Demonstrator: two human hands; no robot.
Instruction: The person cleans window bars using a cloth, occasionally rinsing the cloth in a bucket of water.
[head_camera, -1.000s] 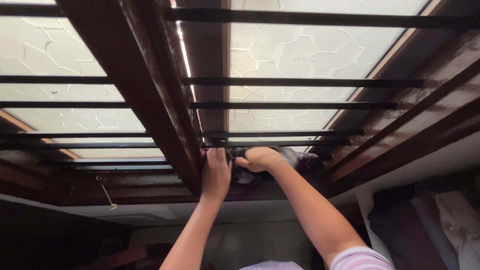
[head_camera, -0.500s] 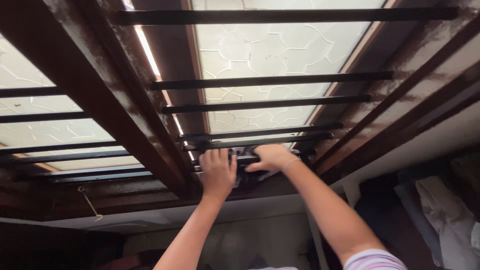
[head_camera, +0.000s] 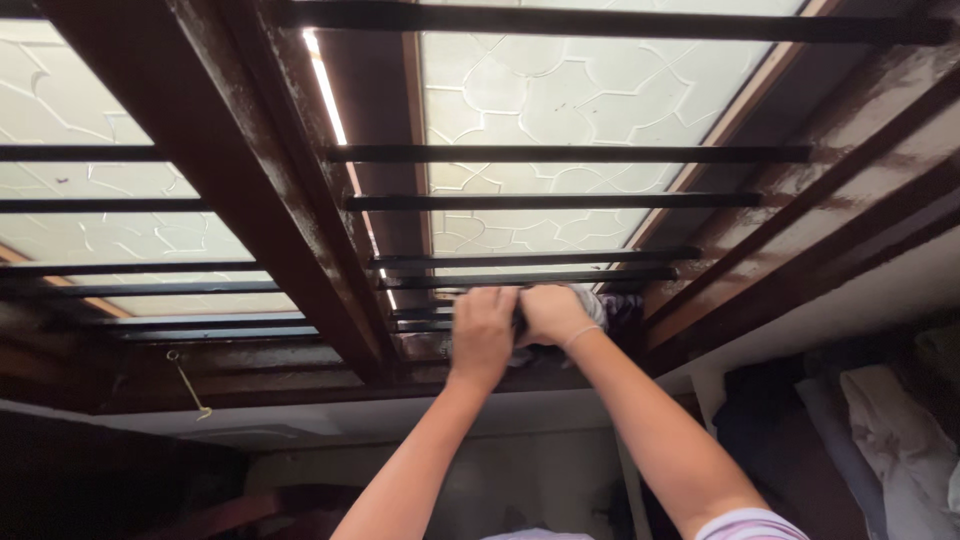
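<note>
Both hands are raised to the lowest bars of a window grille, close together and touching. The left hand (head_camera: 483, 335) is pressed with fingers closed over a dark cloth (head_camera: 610, 310), and the right hand (head_camera: 548, 315) is clamped on the same cloth just beside it, a thin band at its wrist. The cloth sits bunched at the bottom edge of the right pane, wrapped around or pushed against a bar (head_camera: 530, 279); which, I cannot tell. It looks soft, limp and light, easy to fold round a narrow bar, and likely best gripped as a wad in the palm so it does not slip through the gaps. The bars are thin, straight, dark metal, stiff and probably smooth. The frame (head_camera: 300, 220) is brown wood with a glossy, slightly streaked coat. Behind it the glass (head_camera: 560, 100) is frosted with a raised cobble pattern, fragile under hard pressure. A small hook (head_camera: 190, 390) hangs at the lower left of the frame.
</note>
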